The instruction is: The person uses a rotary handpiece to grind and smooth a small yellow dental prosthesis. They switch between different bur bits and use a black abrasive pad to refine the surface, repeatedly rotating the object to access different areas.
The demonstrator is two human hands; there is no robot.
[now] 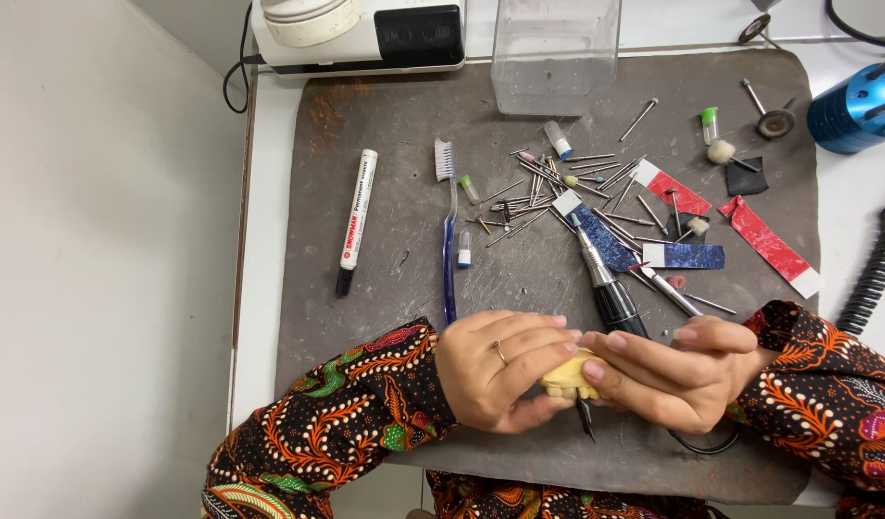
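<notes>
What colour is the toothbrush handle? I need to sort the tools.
Blue, with white bristles; the toothbrush shows in the head view.

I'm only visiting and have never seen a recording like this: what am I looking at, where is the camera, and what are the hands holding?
There is no machine here, just a person at work. The one picture comes from a camera worn on the head, looking down. The left hand and right hand, in patterned sleeves, together hold a small pale yellow lumpy piece. Under them lies a dark grey work mat. On it are a blue-handled toothbrush, a white marker pen with a black tip, a black and silver pen-shaped hand tool, many loose thin metal pins and red and blue strips. A clear plastic box stands at the far edge.
</notes>
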